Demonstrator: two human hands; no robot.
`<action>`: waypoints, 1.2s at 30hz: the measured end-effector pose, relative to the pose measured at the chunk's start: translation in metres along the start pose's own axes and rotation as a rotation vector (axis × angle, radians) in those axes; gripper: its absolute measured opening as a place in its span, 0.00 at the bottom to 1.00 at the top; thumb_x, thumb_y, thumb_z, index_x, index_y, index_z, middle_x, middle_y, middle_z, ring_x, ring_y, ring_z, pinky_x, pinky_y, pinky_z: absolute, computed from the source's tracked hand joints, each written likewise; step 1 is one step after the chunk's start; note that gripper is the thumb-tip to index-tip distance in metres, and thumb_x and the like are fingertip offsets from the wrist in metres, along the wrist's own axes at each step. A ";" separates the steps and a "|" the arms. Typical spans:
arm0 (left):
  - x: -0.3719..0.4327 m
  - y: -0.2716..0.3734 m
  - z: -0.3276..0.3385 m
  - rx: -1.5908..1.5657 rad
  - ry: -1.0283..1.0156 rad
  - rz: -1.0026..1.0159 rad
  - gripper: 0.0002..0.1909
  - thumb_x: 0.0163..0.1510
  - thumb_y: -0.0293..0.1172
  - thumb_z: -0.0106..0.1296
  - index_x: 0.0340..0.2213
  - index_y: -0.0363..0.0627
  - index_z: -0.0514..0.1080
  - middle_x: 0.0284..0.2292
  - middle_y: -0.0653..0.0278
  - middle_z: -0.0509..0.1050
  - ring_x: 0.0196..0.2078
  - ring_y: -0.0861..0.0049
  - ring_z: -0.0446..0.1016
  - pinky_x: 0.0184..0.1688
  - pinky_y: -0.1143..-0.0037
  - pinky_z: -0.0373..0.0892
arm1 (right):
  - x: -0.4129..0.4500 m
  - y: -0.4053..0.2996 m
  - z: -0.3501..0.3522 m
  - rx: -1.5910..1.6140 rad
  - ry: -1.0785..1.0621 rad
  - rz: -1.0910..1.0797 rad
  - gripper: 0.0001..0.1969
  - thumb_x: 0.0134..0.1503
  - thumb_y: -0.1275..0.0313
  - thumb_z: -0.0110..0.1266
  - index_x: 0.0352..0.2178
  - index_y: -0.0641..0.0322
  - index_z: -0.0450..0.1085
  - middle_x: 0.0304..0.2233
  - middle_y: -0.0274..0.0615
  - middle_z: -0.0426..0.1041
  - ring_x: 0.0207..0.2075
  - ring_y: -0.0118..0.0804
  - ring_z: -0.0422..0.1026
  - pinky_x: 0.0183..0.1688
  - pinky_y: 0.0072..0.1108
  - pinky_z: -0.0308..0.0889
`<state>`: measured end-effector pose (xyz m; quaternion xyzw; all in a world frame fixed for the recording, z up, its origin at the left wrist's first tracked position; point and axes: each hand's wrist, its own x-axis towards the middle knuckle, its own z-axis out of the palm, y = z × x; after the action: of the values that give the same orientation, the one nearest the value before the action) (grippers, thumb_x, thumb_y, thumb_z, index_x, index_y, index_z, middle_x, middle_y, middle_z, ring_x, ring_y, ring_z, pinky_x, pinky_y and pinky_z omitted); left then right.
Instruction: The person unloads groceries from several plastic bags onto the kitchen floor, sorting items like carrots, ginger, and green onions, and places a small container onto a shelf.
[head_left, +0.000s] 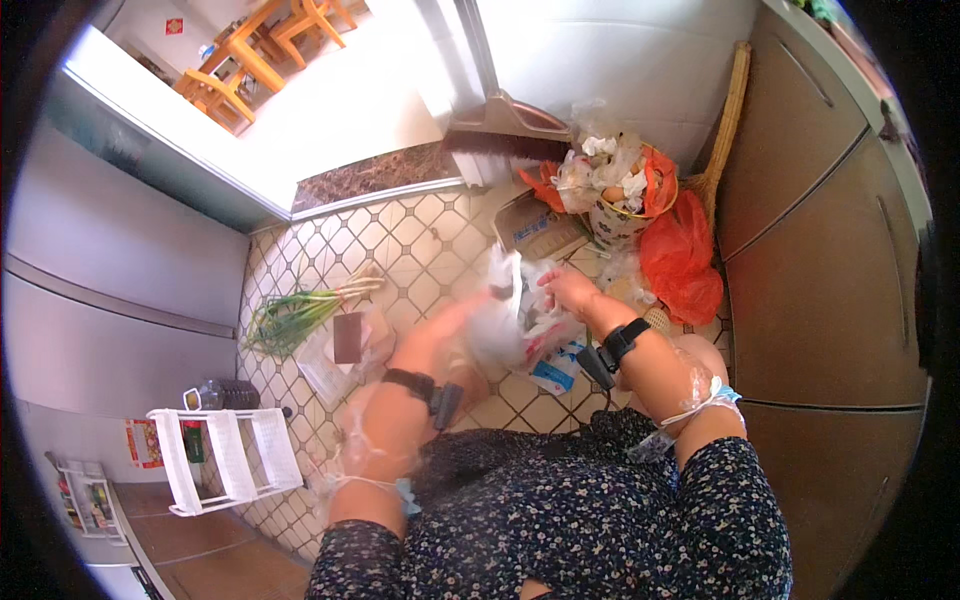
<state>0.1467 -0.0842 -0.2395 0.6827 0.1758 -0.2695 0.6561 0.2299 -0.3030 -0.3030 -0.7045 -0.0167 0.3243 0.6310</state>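
Between my two hands hangs a thin white plastic bag (499, 334), blurred by motion and holding or mixed with other crumpled plastic. My left hand (476, 306) grips the bag's left side; its fingers are smeared and partly hidden behind the film. On the other side, my right hand (568, 291) pinches the bag's rim with curled fingers. A blue-and-white printed packet (555, 373) lies on the tiles just below the bag. Beyond it on the floor is a dustpan (541, 229) bearing writing.
A patterned waste bin (616, 223) overflows with plastic and scraps, beside a red plastic bag (681, 259). Spring onions (319, 309) lie on the tiled floor. A white rack (229, 459) stands left, near a dark bottle (229, 394). Cabinets (810, 315) border the right; a broom (510, 131) leans behind.
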 end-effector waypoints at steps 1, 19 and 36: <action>0.010 0.002 0.009 0.088 -0.067 -0.026 0.39 0.48 0.60 0.46 0.52 0.42 0.59 0.53 0.56 0.60 0.57 0.69 0.55 0.59 0.71 0.44 | -0.006 -0.002 -0.004 -0.018 0.001 0.142 0.12 0.49 0.77 0.44 0.37 0.61 0.65 0.20 0.33 0.67 0.21 0.25 0.65 0.21 0.17 0.58; 0.099 -0.081 -0.125 -0.762 0.367 -0.086 0.11 0.52 0.22 0.42 0.39 0.38 0.64 0.37 0.55 0.70 0.38 0.62 0.71 0.44 0.59 0.68 | 0.025 -0.008 -0.047 0.314 0.431 -0.123 0.12 0.50 0.80 0.37 0.32 0.58 0.68 0.19 0.33 0.65 0.19 0.26 0.64 0.18 0.19 0.58; 0.048 0.034 -0.083 0.230 0.140 -0.067 0.16 0.47 0.16 0.44 0.41 0.34 0.65 0.35 0.57 0.72 0.35 0.72 0.72 0.35 0.75 0.70 | 0.018 -0.022 -0.066 0.240 -0.027 -0.293 0.11 0.48 0.83 0.42 0.32 0.62 0.69 0.28 0.33 0.71 0.29 0.25 0.70 0.29 0.17 0.65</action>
<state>0.2170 -0.0097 -0.2415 0.7642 0.2119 -0.2615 0.5502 0.2844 -0.3484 -0.2914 -0.6100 -0.0887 0.2379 0.7507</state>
